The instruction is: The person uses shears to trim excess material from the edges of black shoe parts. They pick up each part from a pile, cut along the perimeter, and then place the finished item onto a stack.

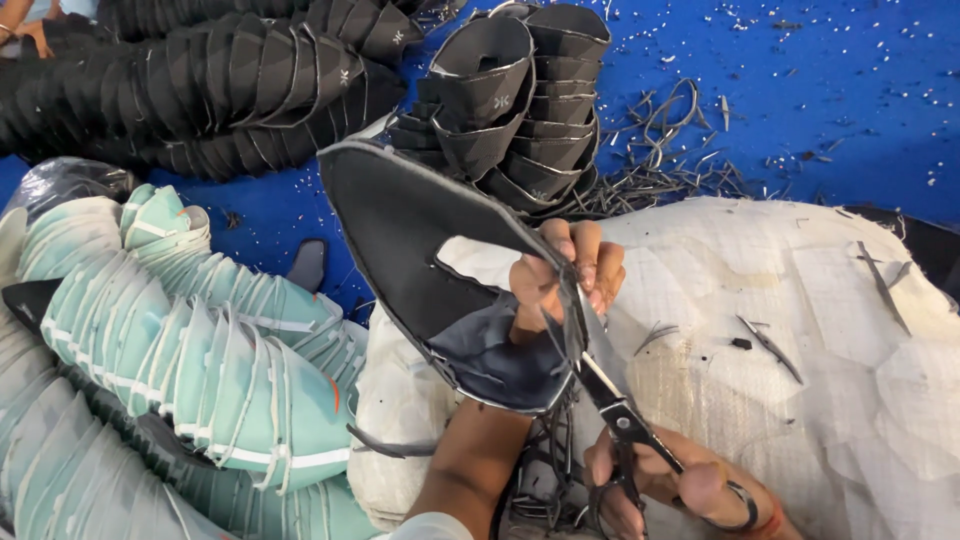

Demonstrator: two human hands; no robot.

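Note:
My left hand (562, 272) grips a black shoe upper (400, 225) by its edge, holding it up over a white woven sack (800, 340). The upper's inside faces me, with a dark lining at its near end. My right hand (670, 485) holds black scissors (610, 395), fingers through the loops. The blades point up and meet the upper's right edge just below my left fingers. A thin black trimmed strip hangs down beneath the upper.
Nested stacks of black uppers (520, 95) lie on the blue floor (830, 80) behind, a longer row (200, 80) at top left. Mint-green uppers (190, 340) are piled at left. Cut strips (670, 150) litter the floor and sack. Another person's hand (25, 30) shows at top left.

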